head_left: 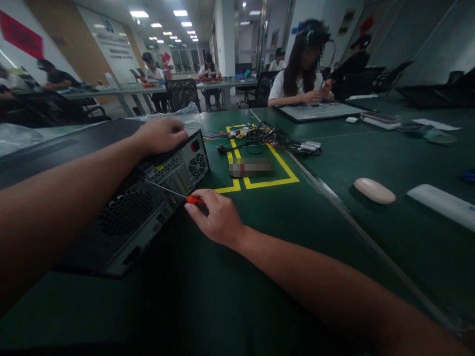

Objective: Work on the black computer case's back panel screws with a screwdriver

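Observation:
A black desktop computer case (pixel 122 217) lies on its side on the green table (pixel 260 257), its rear panel with a fan grille facing me. My left hand (pixel 161 134) rests palm down on the case's top back edge, fingers curled over it. My right hand (pixel 217 217) is closed round a screwdriver (pixel 193 200) with an orange-red handle. Its thin shaft reaches left to the rear panel of the case.
A tangle of coloured cables (pixel 260 136) lies inside a yellow taped rectangle (pixel 267 182). A pale mouse (pixel 374 191) and a white bar-shaped object (pixel 441 205) sit to the right. A person (pixel 302 74) works across the table; others sit at far tables.

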### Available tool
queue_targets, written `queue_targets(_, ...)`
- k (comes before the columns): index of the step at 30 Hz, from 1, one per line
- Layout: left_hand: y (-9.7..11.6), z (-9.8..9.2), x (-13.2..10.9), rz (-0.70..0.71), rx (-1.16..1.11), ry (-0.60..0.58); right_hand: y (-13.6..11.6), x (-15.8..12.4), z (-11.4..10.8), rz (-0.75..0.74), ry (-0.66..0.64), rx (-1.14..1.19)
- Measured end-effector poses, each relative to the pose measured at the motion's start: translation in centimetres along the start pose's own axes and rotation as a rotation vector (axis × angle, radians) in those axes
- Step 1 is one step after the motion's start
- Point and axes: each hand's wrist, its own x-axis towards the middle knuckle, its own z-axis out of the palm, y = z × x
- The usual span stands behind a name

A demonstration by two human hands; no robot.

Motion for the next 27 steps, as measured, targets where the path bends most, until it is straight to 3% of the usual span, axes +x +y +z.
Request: queue_targets(27, -0.15, 0.21, 0.04, -0.015, 0.001, 0.01, 0.0, 0.17, -0.18, 0.002, -0.062, 0.012)
